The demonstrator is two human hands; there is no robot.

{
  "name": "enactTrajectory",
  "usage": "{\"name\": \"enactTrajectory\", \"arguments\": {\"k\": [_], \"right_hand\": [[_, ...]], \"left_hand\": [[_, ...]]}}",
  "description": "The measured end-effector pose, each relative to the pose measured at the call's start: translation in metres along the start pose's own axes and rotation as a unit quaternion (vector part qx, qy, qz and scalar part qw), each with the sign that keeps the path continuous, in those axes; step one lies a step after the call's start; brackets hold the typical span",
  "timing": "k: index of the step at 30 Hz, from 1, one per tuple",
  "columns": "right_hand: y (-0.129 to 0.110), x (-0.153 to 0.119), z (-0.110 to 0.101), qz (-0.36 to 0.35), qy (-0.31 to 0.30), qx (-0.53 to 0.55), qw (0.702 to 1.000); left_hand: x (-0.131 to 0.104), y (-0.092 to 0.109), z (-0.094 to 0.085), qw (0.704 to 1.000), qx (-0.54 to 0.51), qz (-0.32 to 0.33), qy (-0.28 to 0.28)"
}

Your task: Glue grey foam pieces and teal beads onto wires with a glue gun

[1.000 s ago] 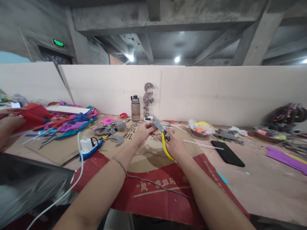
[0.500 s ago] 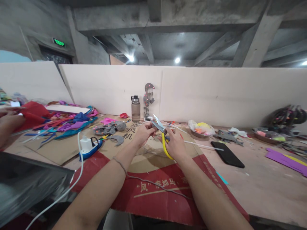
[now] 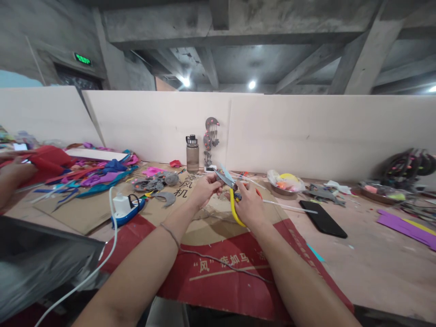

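In the middle of the frame there are two hands (image 3: pixel 205 190) (image 3: pixel 249 203) and one pair of scissors (image 3: pixel 234 211). Just above the centre there is one bottle (image 3: pixel 192 156). Two bowls (image 3: pixel 284 192) (image 3: pixel 377 196) sit on the counter (image 3: pixel 378 272), one right of centre and one near the right edge. There are two phones, one black phone (image 3: pixel 323 219) at the right and one lit phone (image 3: pixel 20 146) at the far left, and one green sign (image 3: pixel 82 59) in the upper left

At the frame's centre, the right hand (image 3: pixel 250 204) holds yellow-handled scissors (image 3: pixel 234 210) beside the left hand (image 3: pixel 205 190), above printed cardboard (image 3: pixel 221 290).
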State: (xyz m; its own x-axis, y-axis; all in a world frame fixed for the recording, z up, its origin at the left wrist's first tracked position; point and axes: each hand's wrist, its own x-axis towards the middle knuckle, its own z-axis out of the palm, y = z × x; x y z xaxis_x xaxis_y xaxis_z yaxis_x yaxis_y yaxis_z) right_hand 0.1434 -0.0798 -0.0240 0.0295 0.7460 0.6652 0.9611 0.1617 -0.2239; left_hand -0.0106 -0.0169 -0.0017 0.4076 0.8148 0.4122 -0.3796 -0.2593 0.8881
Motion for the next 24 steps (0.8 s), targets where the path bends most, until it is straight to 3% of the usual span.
{"name": "enactTrajectory", "arguments": {"k": [12,19,24], "right_hand": [[-0.001,0.000,-0.001,0.009,-0.012,-0.026,1.000],[-0.002,0.000,-0.003,0.018,-0.024,-0.043,0.999],[0.005,0.003,0.003,0.056,-0.034,0.046,0.997]], "left_hand": [[0.001,-0.002,-0.001,1.000,-0.015,-0.012,0.013],[0.005,-0.007,-0.010,1.000,0.024,-0.002,0.011],[0.006,-0.004,-0.013,0.998,0.034,-0.002,0.051]]}}
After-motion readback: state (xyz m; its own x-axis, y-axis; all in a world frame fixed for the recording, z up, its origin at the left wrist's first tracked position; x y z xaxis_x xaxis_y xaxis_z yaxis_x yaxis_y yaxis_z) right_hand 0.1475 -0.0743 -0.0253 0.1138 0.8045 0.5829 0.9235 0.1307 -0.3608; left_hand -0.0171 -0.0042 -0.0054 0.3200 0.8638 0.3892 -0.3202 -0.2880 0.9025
